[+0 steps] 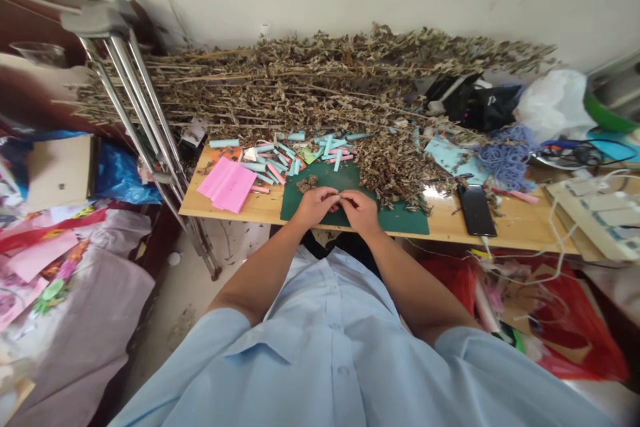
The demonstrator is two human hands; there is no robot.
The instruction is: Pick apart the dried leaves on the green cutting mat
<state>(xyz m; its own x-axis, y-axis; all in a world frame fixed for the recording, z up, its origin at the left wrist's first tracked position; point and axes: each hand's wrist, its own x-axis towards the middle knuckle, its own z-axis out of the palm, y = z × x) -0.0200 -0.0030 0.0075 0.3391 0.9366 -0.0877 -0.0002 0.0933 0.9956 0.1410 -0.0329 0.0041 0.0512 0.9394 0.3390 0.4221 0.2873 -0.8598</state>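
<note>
My left hand (pixel 317 205) and my right hand (pixel 359 209) meet over the front of a dark green mat (pixel 410 221). Fingertips of both are pinched together, and whatever lies between them is too small to make out. Just behind my left hand sits a small clump of dried leaves (pixel 307 183). A larger heap of crumbled dried leaves (pixel 393 170) covers the mat's right part, beyond my right hand. To the left lie pink paper sheets (pixel 227 183) and several rolled blue and pink paper tubes (pixel 280 161).
Long dried plant stalks (pixel 300 80) are piled along the wall. Metal crutches (pixel 145 100) lean at the table's left end. On the right are a black phone (pixel 477 210) with a cable, purple yarn (pixel 509 157) and a power strip (pixel 595 213). Red bags (pixel 575 320) lie below.
</note>
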